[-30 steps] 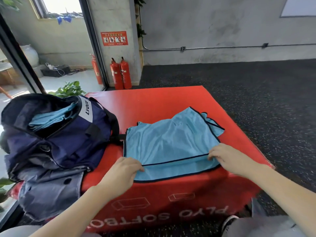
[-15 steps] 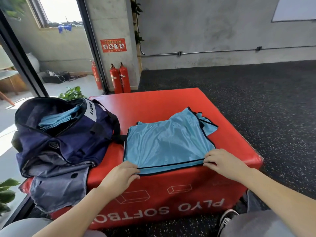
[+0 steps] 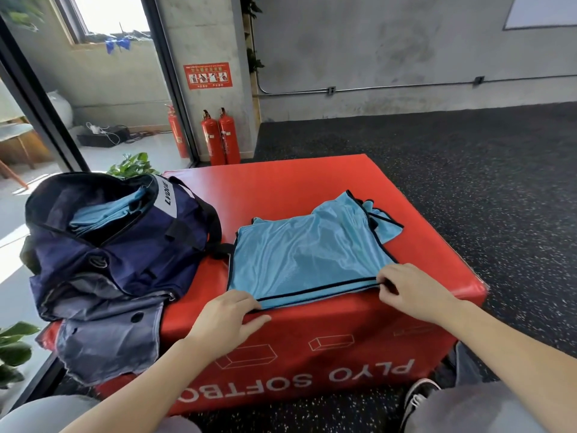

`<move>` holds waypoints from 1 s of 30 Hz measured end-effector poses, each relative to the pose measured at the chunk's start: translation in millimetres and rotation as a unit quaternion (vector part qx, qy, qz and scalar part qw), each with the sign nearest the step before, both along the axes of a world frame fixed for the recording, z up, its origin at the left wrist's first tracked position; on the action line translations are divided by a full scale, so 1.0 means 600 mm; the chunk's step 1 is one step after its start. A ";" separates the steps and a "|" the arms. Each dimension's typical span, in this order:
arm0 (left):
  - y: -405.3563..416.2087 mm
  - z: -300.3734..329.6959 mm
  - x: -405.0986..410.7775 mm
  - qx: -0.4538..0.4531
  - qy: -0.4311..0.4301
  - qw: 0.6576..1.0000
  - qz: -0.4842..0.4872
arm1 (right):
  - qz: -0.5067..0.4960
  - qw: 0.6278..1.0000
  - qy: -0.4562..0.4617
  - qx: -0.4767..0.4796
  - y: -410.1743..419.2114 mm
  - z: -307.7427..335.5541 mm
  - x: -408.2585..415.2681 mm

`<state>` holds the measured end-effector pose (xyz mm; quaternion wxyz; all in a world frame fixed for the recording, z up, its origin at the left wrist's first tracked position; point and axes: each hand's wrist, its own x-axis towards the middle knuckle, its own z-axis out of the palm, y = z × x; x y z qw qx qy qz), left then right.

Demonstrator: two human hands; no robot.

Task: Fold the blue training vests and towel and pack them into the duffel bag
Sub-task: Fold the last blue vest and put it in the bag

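On a red plyo box (image 3: 312, 182) at frame centre, left hand (image 3: 226, 317) and right hand (image 3: 412, 292) pinch a blue vest (image 3: 306, 254) at its near edge; the open duffel bag (image 3: 125, 245) sits at left, with dark speckled floor (image 3: 468, 167) open at right.

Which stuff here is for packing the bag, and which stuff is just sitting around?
For the job:
- blue vest, gripped at its near edge by left hand and right hand
- duffel bag, open, blue cloth inside

Just around:
- red soft box
- fire extinguishers
- plant
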<state>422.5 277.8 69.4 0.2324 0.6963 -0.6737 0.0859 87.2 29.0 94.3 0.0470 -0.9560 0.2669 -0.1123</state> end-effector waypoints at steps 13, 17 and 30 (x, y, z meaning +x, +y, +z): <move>-0.028 0.043 0.032 -0.006 0.058 0.998 0.009 | 0.022 0.995 0.023 -0.092 -0.047 0.024 -0.006; -0.059 0.145 0.048 -0.069 0.067 0.995 0.011 | -0.076 0.994 -0.079 -0.013 -0.051 0.093 0.002; -0.070 0.735 0.021 -0.255 0.117 0.953 0.114 | -0.134 0.906 -0.396 -0.069 0.001 0.655 0.003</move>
